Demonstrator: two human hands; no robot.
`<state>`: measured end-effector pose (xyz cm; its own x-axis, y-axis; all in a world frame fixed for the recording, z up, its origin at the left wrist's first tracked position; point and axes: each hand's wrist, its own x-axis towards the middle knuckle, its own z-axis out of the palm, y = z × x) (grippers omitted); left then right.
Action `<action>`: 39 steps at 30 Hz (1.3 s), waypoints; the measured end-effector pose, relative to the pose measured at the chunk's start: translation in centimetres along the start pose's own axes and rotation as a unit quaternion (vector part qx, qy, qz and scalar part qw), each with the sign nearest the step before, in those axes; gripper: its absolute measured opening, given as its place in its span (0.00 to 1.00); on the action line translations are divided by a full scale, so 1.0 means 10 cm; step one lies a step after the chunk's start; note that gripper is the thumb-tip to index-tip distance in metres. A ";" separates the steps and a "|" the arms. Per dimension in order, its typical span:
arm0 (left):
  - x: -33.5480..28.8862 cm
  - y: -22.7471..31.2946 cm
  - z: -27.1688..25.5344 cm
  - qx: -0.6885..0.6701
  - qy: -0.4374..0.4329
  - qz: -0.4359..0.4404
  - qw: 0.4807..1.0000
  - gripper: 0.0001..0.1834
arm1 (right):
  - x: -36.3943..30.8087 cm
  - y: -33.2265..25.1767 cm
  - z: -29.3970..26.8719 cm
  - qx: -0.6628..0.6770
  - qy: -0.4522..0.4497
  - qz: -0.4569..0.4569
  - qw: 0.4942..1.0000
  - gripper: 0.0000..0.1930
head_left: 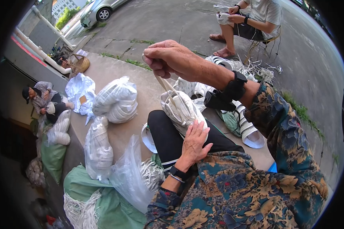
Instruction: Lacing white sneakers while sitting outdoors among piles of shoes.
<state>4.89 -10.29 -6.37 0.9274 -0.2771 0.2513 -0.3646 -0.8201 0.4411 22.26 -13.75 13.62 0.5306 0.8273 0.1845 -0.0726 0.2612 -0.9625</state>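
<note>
White shoe, left hand flat on its near end, fingers slightly spread, right hand raised above it, pinching pale lace (rather taut).

White mesh lace-up shoe: near end partly hidden by the left hand. Beyond the shoe, left: silver car, roof cut off; right: seated person in grey-striped shirt, head cut off.
</note>
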 end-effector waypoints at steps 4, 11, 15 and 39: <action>0.01 0.00 -0.01 -0.011 -0.001 0.001 1.000 0.27 | 0.22 -0.28 0.32 -0.044 0.044 -0.047 0.997 0.11; 0.02 -0.02 -0.01 -0.031 -0.009 0.003 0.999 0.26 | 0.23 -0.32 0.57 -0.090 0.007 -0.075 0.993 0.13; 0.01 -0.05 -0.07 -0.131 0.113 -0.028 0.984 0.17 | 0.23 -0.29 0.48 -0.119 0.005 -0.005 0.993 0.15; 0.07 -0.32 0.01 -0.014 0.257 -0.220 0.941 0.03 | 0.13 -0.20 0.40 -0.079 -0.029 -0.033 0.996 0.14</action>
<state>6.75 -7.90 -7.72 0.8289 0.3709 0.4188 0.0375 -0.7838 0.6199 19.77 -11.20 16.59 0.4799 0.8394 0.2552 0.0963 0.2388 -0.9663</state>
